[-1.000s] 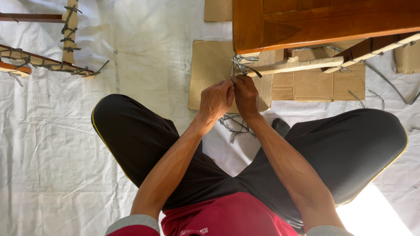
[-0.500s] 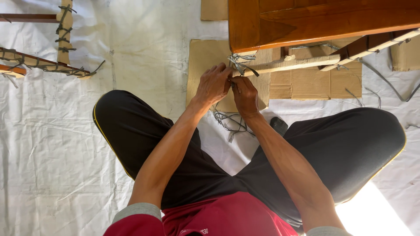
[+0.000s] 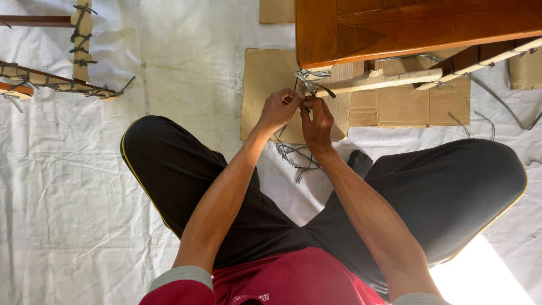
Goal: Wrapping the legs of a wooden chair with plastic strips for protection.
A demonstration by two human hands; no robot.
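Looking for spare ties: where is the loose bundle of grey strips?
The loose bundle of grey strips lies on the white sheet, centre of view, just below both hands.

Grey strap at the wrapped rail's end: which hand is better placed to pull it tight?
Probably the right hand: its fingers pinch the grey strap just below the knot on the wrapped rail. The left hand grips alongside, seemingly steadying.

one head-worn camera looks steeply down from close above at the seated person's lap, both forearms, and the sheeted floor [image 3: 68, 186] just ahead.
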